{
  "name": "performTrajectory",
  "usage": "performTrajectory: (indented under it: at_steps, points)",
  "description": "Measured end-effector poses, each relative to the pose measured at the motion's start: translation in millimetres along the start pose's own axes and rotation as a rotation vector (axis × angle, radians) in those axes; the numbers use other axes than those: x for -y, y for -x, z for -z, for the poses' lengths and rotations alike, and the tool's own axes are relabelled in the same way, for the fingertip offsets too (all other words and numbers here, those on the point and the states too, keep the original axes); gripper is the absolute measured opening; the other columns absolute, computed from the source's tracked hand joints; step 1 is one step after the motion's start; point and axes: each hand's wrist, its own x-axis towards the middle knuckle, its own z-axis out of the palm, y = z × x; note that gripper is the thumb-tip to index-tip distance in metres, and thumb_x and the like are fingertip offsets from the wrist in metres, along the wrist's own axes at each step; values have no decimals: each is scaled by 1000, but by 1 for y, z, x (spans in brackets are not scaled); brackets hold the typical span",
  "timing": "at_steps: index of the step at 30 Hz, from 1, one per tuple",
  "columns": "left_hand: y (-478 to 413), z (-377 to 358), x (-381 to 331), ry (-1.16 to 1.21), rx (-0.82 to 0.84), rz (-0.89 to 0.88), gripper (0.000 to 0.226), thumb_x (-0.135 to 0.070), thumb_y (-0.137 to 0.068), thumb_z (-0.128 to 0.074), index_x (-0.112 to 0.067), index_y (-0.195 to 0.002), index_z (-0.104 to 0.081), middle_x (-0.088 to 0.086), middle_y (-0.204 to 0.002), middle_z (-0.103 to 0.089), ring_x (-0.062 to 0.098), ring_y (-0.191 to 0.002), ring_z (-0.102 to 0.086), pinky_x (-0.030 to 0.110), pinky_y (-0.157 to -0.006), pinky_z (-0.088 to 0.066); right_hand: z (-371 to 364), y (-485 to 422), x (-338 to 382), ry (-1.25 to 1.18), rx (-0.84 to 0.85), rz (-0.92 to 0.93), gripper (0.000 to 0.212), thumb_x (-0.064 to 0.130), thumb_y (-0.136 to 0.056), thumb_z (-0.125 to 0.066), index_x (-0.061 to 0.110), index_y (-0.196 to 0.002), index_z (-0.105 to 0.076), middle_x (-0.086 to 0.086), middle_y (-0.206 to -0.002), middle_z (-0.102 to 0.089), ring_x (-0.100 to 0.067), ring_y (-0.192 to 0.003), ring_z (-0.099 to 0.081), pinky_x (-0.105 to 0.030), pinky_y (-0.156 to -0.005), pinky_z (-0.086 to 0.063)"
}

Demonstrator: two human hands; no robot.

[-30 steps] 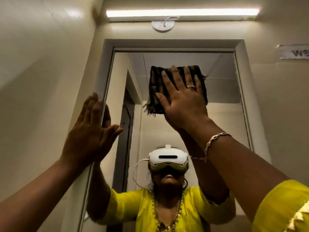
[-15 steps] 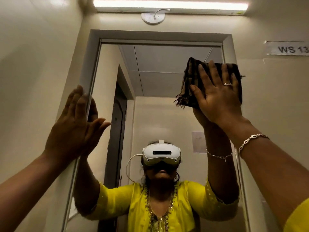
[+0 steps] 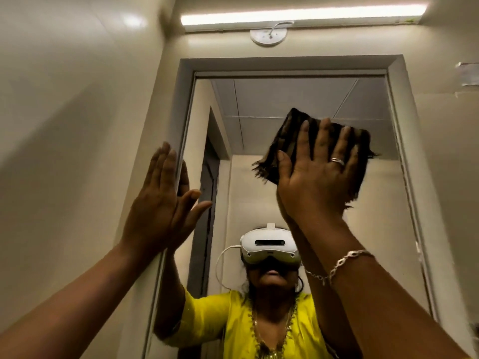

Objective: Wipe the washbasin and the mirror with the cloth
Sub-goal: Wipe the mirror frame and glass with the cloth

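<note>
Nearest the camera, two bare forearms reach up toward the mirror (image 3: 285,99). The right hand (image 3: 318,174) lies flat with fingers straight and spread, its palm pressing the cloth (image 3: 286,136) against the glass; nothing is curled or pinched. The cloth sits directly beyond that hand, sandwiched between palm and mirror, showing past the fingertips and along the thumb side. It is a dark folded pad, roughly square and tilted, its top edge sloping down to the right and a frayed fringe trailing at its lower left.

The left hand (image 3: 160,200) is also flat, fingers straight and together, braced on the mirror's left frame (image 3: 185,112), well apart from the cloth. So the right hand is the working one.

On the mirror, the cloth is in the upper right part, near the right frame but apart from it, and some way below the top edge. Judging by this, any coming stroke has free glass to the left and downward. Above the mirror glows a tube light (image 3: 303,15). The washbasin is out of view.
</note>
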Motion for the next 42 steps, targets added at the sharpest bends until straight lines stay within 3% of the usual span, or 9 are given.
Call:
performTrajectory:
  at_steps: [9, 17, 26, 31, 37, 42]
  points:
    - [2, 10, -4, 169, 5, 31, 108, -83, -73, -2, 1, -142, -9, 21, -153, -13, 26, -141, -10, 37, -111, -19, -17, 5, 89, -85, 23, 179, 62, 49, -96, -18, 20, -148, 2, -11, -158, 8, -38, -142, 15, -50, -110, 17]
    - [2, 8, 1, 223, -4, 41, 90, -81, -73, 2, -16, -134, 4, 17, -155, -11, 17, -140, -5, 32, -113, -15, -23, 4, 127, -107, 90, 325, 63, 51, -96, -17, 21, -148, 3, -10, -157, 13, -37, -141, 19, -51, -110, 18]
    - [1, 8, 2, 137, 3, 41, 106, -80, -74, 2, 0, -143, -6, 20, -155, -12, 18, -139, -4, 34, -111, -20, -18, 8, 105, -140, 95, 443, 62, 51, -96, -23, 25, -148, -2, -5, -158, 7, -32, -143, 15, -48, -114, 13]
    - [0, 8, 4, 38, 46, 20, 101, -78, -76, 4, -1, -142, -3, 19, -155, -8, 22, -141, -2, 41, -113, -23, -14, 12, 79, -169, 92, 459, 61, 51, -95, -24, 26, -148, -6, -4, -159, 4, -29, -144, 14, -47, -115, 11]
    - [-1, 11, -2, -45, 66, -5, 104, -76, -79, 4, 6, -141, -15, 23, -153, -11, 31, -142, -8, 49, -110, -27, -7, 13, 42, -154, 70, 453, 61, 52, -94, -27, 28, -147, -11, -3, -159, -3, -28, -145, 9, -43, -114, 13]
    - [-1, 6, 7, -113, 60, -28, 96, -72, -85, -6, 5, -142, -18, 25, -152, -16, 35, -141, -13, 48, -108, -24, 1, 11, 3, -132, 54, 418, 60, 53, -93, -26, 30, -147, -14, -1, -158, -7, -26, -145, 5, -40, -114, 11]
